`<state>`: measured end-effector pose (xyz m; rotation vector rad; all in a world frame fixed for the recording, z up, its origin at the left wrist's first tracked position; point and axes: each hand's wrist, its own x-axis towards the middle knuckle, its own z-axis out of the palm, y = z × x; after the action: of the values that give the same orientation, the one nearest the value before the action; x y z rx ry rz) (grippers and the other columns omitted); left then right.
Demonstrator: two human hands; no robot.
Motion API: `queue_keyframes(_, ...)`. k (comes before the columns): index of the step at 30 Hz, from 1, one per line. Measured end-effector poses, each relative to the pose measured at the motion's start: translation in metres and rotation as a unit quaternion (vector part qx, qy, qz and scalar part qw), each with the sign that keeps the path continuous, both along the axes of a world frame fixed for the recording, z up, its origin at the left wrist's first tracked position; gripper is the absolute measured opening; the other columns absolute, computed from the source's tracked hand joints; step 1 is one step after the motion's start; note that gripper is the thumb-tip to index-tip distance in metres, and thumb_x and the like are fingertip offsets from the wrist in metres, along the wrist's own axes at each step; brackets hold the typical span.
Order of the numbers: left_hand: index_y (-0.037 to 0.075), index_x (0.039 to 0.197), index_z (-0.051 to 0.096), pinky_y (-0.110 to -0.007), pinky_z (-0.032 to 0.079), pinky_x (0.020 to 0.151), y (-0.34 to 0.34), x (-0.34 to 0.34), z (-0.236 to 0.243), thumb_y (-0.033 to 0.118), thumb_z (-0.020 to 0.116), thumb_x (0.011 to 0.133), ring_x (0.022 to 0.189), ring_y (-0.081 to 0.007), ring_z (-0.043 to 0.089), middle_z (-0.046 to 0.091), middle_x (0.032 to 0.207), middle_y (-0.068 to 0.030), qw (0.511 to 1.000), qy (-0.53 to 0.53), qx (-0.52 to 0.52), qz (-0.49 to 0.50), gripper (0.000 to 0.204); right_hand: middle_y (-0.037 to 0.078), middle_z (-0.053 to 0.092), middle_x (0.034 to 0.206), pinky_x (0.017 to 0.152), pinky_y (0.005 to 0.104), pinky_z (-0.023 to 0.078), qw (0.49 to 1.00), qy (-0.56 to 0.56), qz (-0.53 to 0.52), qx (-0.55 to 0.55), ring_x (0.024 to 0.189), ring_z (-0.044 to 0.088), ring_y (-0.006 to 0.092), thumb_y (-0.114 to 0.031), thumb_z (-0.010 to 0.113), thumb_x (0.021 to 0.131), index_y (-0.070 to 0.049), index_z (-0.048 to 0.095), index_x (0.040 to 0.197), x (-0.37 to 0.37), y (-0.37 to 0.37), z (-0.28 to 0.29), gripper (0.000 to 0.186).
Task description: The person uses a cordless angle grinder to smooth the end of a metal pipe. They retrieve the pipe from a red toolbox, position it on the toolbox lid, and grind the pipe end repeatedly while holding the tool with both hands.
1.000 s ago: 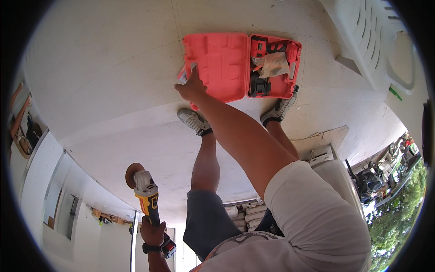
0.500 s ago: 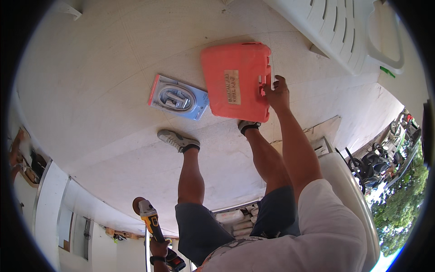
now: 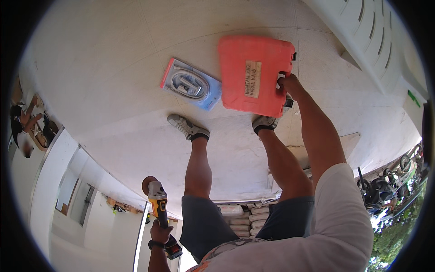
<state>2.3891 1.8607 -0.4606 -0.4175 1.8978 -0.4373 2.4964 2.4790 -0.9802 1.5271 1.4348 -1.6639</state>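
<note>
My left hand (image 3: 160, 232), low on the left, is closed around the body of a yellow and grey cordless angle grinder (image 3: 158, 202). Its round brown disc points up and away from me, and the battery hangs below my wrist. On the right, my outstretched right hand (image 3: 290, 86) has its fingers curled through the handle of a red plastic tool case (image 3: 234, 75). A paper label sticks to the case's face. Whether the case is off the floor, I cannot tell. Left of it lies a blister pack (image 3: 209, 100) with a coiled hose and a nozzle-like fitting.
A white slatted plastic chair (image 3: 358, 43) stands at the far right. My shoes (image 3: 181, 124) are just short of the pack and case. Stacked sacks (image 3: 240, 222) show between my legs. Another person (image 3: 25, 129) is at the far left, and motorcycles (image 3: 378, 192) are on the right.
My right hand's fingers have closed round the case handle, where before they were partly extended. The case has turned slightly, showing its latches. The view has shifted; the grinder stays in my left hand.
</note>
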Motion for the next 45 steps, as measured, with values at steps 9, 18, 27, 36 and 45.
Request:
queue_keyframes(9, 0.001, 0.116, 0.062, -0.047, 0.059, 0.089, -0.045, 0.039, 0.023, 0.033, 0.091, 0.066, 0.099, -0.0374, 0.074, 0.075, 0.107, -0.0194, 0.996, -0.017, -0.016, 0.081, 0.066, 0.005, 0.061, 0.066, 0.049, 0.0346, 0.045, 0.996, 0.004, -0.084, 0.03, 0.053, 0.059, 0.0174, -0.014, 0.065, 0.084, -0.002, 0.066, 0.086, -0.042, -0.052, 0.116, 0.012)
queue_keyframes(18, 0.003, 0.12, 0.071, -0.043, 0.058, 0.093, -0.212, 0.116, 0.046, 0.055, 0.086, 0.073, 0.109, -0.0332, 0.073, 0.075, 0.116, -0.018, 0.961, -0.077, 0.003, 0.265, 0.071, 0.01, 0.054, 0.056, 0.036, 0.0395, 0.038, 0.979, -0.117, 0.066, 0.151, 0.043, 0.055, 0.023, -0.014, 0.06, 0.089, -0.004, 0.056, 0.068, -0.081, -0.078, 0.274, 0.023)
queue_keyframes(27, 0.004, 0.119, 0.074, -0.039, 0.056, 0.095, -0.344, 0.082, 0.049, 0.063, 0.086, 0.069, 0.11, -0.0276, 0.071, 0.074, 0.119, -0.0156, 0.898, -0.057, 0.103, 0.425, 0.078, 0.016, 0.072, 0.079, 0.067, 0.0467, 0.058, 0.873, -0.183, 0.318, 0.321, 0.075, 0.072, 0.0274, -0.007, 0.068, 0.08, 0.008, 0.073, 0.091, -0.145, -0.135, 0.466, 0.019)
queue_keyframes(36, 0.003, 0.116, 0.075, -0.038, 0.058, 0.091, -0.434, -0.091, 0.048, 0.059, 0.088, 0.068, 0.105, -0.0268, 0.073, 0.076, 0.115, -0.0132, 0.85, 0.093, 0.111, 0.506, 0.075, 0.019, 0.073, 0.081, 0.071, 0.0484, 0.059, 0.872, -0.138, 0.36, 0.303, 0.078, 0.074, 0.0321, -0.015, 0.066, 0.085, 0.004, 0.073, 0.091, -0.365, -0.314, 0.477, 0.021)
queue_keyframes(45, 0.005, 0.129, 0.07, -0.038, 0.057, 0.096, -0.492, -0.273, 0.13, 0.061, 0.089, 0.066, 0.111, -0.0246, 0.071, 0.073, 0.123, -0.012, 0.798, 0.049, 0.115, 0.59, 0.086, 0.021, 0.074, 0.083, 0.075, 0.0501, 0.06, 0.893, -0.04, 0.374, 0.248, 0.081, 0.075, 0.0367, -0.023, 0.063, 0.089, 0.0, 0.073, 0.09, -0.666, -0.45, 0.416, 0.026)
